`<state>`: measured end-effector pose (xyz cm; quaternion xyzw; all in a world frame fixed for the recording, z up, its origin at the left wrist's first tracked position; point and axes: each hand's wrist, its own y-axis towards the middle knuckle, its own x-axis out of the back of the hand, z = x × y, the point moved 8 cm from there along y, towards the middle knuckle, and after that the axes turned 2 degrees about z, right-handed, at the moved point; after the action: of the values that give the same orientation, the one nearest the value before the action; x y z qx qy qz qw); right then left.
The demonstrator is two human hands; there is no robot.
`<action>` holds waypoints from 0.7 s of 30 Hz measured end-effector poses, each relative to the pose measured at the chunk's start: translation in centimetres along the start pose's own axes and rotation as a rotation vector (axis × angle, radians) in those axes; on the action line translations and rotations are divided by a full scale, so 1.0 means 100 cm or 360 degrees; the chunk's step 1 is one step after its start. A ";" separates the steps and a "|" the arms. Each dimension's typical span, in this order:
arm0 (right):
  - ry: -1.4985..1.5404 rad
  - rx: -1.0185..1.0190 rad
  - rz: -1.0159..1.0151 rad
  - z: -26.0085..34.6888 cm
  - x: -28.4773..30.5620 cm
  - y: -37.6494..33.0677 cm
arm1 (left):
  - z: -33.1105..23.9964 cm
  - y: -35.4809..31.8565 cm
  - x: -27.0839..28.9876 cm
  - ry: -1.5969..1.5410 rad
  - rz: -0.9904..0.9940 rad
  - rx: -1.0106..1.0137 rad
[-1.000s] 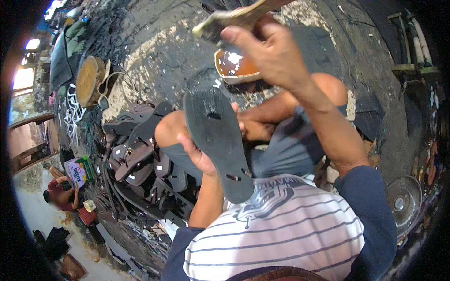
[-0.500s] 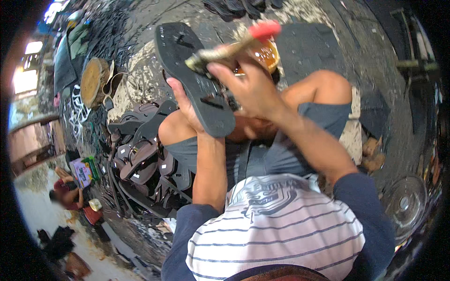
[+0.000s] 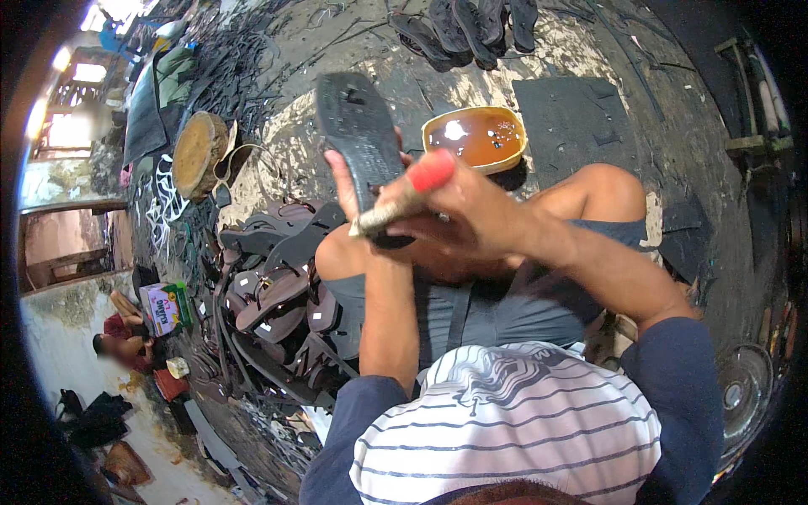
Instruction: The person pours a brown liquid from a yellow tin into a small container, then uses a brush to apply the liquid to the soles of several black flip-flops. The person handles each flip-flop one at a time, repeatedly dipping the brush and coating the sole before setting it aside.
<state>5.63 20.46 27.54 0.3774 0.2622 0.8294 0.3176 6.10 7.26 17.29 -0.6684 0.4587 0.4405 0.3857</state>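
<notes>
My left hand (image 3: 343, 181) holds a black sandal sole (image 3: 358, 114) from beneath, its thumb along one edge and fingertips showing at the other. The sole's face looks wet and shiny toward its lower part. In my right hand (image 3: 480, 206) is a brush (image 3: 391, 210) with a red end and a pale, smeared body, blurred by motion. The brush lies across the sole's near end, which it partly hides. Just beyond my right hand stands a yellow-rimmed bowl (image 3: 518, 156) of glossy amber liquid.
Dark sandals (image 3: 273, 299) are heaped left of my knee, and several more (image 3: 471, 29) lie at the far side. A black rubber sheet (image 3: 576, 118) lies right of the bowl. A round wooden block (image 3: 195, 156) stands at left. Another person (image 3: 126, 345) sits at far left.
My right hand has drawn the brush down toward me, from the sole's middle to its near end. The sole has tilted and looks wetter. The bowl shows more fully now.
</notes>
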 end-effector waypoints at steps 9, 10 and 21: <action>0.0481 -0.0788 0.0029 -0.063 0.012 -0.054 | 0.051 0.057 0.037 0.0077 -0.0049 0.0597; 0.0480 -0.1082 -0.0052 -0.076 0.023 -0.067 | 0.062 0.069 0.043 0.0153 -0.0265 0.0712; 0.0337 -0.1387 -0.0745 -0.089 0.111 -0.062 | -0.081 0.220 0.146 0.1401 -0.0724 -0.0237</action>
<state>-5.09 30.89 23.35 0.0546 0.0000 0.8020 0.5948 -10.15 -10.41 3.58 -0.8996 0.3880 0.0529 0.1932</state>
